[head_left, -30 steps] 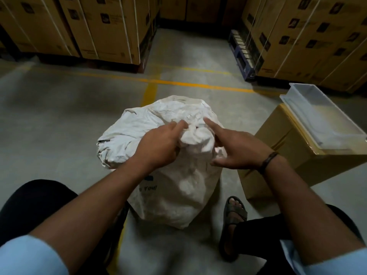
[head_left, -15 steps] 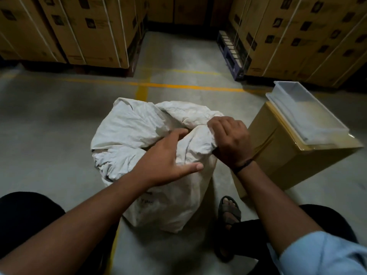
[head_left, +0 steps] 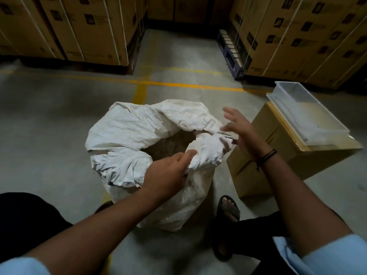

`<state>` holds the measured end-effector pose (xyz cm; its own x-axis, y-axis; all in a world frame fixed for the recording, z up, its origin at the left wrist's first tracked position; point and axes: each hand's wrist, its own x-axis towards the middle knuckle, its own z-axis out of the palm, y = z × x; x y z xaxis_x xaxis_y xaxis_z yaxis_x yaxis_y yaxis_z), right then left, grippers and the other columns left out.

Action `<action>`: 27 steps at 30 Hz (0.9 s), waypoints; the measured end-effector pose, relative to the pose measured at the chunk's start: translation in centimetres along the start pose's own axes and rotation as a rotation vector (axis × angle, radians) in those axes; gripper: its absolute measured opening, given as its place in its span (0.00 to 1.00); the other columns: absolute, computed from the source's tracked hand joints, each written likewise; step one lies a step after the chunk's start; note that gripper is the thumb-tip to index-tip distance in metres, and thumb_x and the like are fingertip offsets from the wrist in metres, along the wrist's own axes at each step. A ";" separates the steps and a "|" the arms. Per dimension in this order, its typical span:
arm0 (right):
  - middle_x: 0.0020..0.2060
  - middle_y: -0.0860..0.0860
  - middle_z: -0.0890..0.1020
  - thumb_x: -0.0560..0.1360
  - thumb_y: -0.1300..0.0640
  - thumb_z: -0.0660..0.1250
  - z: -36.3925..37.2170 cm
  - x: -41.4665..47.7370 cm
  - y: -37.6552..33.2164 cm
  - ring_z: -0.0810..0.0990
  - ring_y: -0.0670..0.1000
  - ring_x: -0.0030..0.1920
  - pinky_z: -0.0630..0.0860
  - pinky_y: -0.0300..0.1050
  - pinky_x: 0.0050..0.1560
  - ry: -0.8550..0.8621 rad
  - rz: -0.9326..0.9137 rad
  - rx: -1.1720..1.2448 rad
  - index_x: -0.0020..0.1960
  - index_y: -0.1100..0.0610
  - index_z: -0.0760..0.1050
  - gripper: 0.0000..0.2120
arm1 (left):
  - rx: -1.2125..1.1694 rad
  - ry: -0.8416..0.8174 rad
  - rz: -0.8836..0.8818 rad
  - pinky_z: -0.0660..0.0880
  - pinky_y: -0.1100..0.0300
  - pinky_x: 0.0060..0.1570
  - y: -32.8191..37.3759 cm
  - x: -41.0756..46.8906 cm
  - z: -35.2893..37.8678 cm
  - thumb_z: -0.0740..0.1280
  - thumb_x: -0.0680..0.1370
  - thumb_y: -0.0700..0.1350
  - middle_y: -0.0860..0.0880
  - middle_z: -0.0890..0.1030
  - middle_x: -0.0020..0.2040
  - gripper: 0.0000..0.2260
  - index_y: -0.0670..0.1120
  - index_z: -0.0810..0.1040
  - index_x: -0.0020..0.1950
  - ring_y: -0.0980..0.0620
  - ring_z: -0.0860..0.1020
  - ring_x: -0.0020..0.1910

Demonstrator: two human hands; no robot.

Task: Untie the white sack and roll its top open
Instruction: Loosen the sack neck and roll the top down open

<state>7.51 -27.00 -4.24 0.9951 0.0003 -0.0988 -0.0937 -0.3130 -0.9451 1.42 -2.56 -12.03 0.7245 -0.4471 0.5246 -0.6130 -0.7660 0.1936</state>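
Note:
The white sack [head_left: 139, 132] stands on the concrete floor between my knees. Its mouth gapes open and brownish contents [head_left: 170, 144] show inside. My left hand [head_left: 168, 171] pinches the near rim of the sack, fingers closed on the crumpled fabric. At the right side of the rim my right hand [head_left: 238, 130] hovers, blurred, with fingers spread and nothing held. The rim's far side lies folded outward in loose wrinkles.
A cardboard box [head_left: 278, 155] stands right of the sack, with a clear plastic tray [head_left: 305, 114] on top. Strapped carton stacks [head_left: 89, 26] on pallets line the back. A yellow floor line [head_left: 178, 84] runs across. My sandalled foot [head_left: 228, 211] rests by the sack's base.
The sack's top has come open, exposing its contents. My right hand released the fabric and spread its fingers. My left hand shifted from lying on the sack to gripping the near rim.

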 end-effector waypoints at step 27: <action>0.45 0.62 0.84 0.76 0.64 0.60 3.6 4.4 2.8 0.83 0.62 0.45 0.81 0.51 0.55 0.051 0.481 0.667 0.56 0.70 0.80 0.15 | -0.886 -0.338 -0.920 0.79 0.50 0.56 -15.4 1.2 0.3 0.67 0.80 0.51 0.45 0.87 0.53 0.13 0.45 0.84 0.56 0.47 0.84 0.51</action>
<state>11.52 -24.50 -8.44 0.8403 -0.0380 -0.5408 -0.4928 0.3621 -0.7912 11.83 8.52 -14.66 0.9477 -0.1205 -0.2956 0.2384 -0.3486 0.9064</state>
